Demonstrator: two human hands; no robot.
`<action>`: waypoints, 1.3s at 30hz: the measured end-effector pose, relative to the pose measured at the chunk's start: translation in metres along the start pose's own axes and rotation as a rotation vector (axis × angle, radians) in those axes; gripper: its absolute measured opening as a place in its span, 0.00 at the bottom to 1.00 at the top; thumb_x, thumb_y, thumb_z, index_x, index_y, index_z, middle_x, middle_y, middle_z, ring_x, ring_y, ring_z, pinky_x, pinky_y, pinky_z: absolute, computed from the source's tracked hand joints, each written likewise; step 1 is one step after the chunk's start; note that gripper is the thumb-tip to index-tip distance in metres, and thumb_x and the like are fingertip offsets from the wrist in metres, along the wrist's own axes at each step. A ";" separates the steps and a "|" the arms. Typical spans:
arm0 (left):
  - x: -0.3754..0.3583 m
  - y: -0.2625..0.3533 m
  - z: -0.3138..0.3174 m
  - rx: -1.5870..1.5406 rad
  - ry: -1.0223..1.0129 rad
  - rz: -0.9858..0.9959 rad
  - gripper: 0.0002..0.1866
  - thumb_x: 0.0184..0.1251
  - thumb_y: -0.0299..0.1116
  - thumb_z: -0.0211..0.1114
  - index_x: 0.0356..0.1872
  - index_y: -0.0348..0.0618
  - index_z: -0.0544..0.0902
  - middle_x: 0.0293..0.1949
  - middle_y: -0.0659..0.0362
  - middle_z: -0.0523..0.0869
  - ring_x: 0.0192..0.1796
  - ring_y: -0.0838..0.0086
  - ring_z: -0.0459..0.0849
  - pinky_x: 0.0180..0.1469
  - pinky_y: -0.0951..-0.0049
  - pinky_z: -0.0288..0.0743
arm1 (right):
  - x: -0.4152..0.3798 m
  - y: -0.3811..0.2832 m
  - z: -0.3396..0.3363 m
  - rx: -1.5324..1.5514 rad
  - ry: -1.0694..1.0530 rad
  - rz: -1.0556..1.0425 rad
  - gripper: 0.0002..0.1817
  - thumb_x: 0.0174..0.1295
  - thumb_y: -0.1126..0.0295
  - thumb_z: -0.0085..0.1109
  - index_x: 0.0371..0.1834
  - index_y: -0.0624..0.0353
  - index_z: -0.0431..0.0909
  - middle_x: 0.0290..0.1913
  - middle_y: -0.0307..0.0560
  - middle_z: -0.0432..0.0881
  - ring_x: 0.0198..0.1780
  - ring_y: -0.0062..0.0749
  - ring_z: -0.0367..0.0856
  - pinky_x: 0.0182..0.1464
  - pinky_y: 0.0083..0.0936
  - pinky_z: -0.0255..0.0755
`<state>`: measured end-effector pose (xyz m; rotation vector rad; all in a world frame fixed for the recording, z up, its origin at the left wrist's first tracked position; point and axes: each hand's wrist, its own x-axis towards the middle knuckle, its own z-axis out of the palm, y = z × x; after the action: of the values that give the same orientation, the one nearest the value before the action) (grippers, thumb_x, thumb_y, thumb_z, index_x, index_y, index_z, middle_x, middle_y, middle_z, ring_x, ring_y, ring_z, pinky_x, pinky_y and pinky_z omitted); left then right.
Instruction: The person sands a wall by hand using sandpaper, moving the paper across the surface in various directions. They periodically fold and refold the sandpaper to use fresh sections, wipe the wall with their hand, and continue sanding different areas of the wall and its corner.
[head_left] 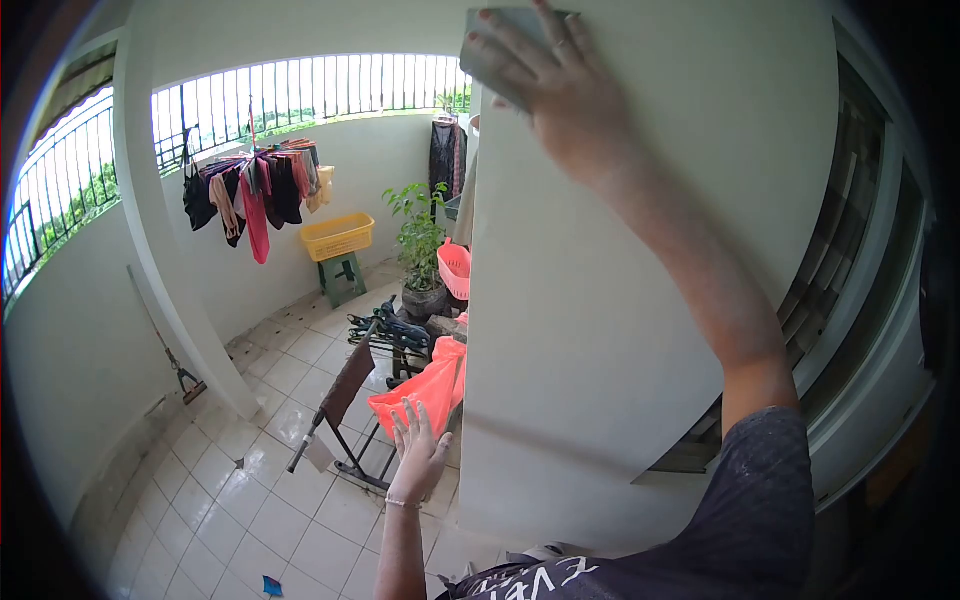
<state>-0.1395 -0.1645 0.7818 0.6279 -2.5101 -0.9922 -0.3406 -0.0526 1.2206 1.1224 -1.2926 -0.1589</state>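
Note:
High on the pale wall [590, 290], my right hand [560, 80] presses a grey sheet of sandpaper [487, 55] flat near the wall's left edge. Its fingers lie spread over the sheet, and the arm stretches up across the wall. My left hand [421, 450] is lower down, palm forward with the fingers apart and nothing in it. In this view it overlaps the bottom of a bright pink plastic bag [425, 385]. Whitish dust coats both hands, and a bracelet circles the left wrist.
Beside the bag stands a dark metal frame [345, 385] on the tiled floor. Behind are a potted plant [418, 225], a pink basket [455, 268] and a yellow basket [338, 236] on a green stool [342, 279]. Laundry [262, 190] hangs at left; a louvred window [835, 220] is at right.

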 end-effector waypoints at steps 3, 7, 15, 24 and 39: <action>0.011 0.020 -0.006 -0.036 0.146 0.097 0.44 0.78 0.37 0.57 0.81 0.27 0.42 0.84 0.37 0.30 0.84 0.38 0.31 0.83 0.43 0.31 | -0.047 -0.079 0.006 0.061 -0.218 -0.307 0.31 0.74 0.60 0.51 0.81 0.39 0.62 0.86 0.34 0.51 0.86 0.41 0.44 0.86 0.46 0.42; 0.024 0.049 -0.041 0.071 0.545 0.158 0.42 0.75 0.32 0.56 0.82 0.30 0.43 0.83 0.36 0.34 0.84 0.36 0.39 0.82 0.45 0.44 | -0.156 -0.166 0.024 0.443 -0.364 -0.578 0.31 0.71 0.64 0.50 0.79 0.52 0.64 0.84 0.41 0.57 0.87 0.39 0.42 0.87 0.41 0.37; 0.082 0.123 -0.118 0.107 0.826 0.591 0.38 0.81 0.40 0.48 0.83 0.35 0.46 0.83 0.32 0.39 0.83 0.34 0.43 0.80 0.41 0.52 | -0.251 -0.174 -0.041 0.719 -0.070 -0.672 0.31 0.71 0.71 0.51 0.79 0.52 0.63 0.79 0.39 0.68 0.81 0.31 0.64 0.85 0.35 0.49; 0.166 0.289 -0.128 0.429 0.846 0.965 0.48 0.78 0.64 0.46 0.82 0.33 0.50 0.84 0.39 0.44 0.85 0.43 0.39 0.84 0.42 0.37 | -0.314 -0.160 -0.077 0.680 -0.178 -0.227 0.27 0.73 0.69 0.49 0.76 0.49 0.67 0.78 0.35 0.70 0.78 0.31 0.68 0.81 0.34 0.60; 0.121 0.239 0.012 0.576 0.754 0.949 0.38 0.79 0.60 0.46 0.81 0.46 0.63 0.83 0.55 0.60 0.85 0.53 0.52 0.84 0.45 0.37 | -0.445 -0.257 -0.095 0.701 -0.026 0.979 0.28 0.77 0.63 0.41 0.74 0.70 0.68 0.73 0.64 0.74 0.78 0.67 0.64 0.75 0.51 0.61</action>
<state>-0.3095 -0.0655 0.9636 -0.1060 -1.9523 0.2853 -0.2944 0.1640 0.7469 0.9101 -1.8417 1.0739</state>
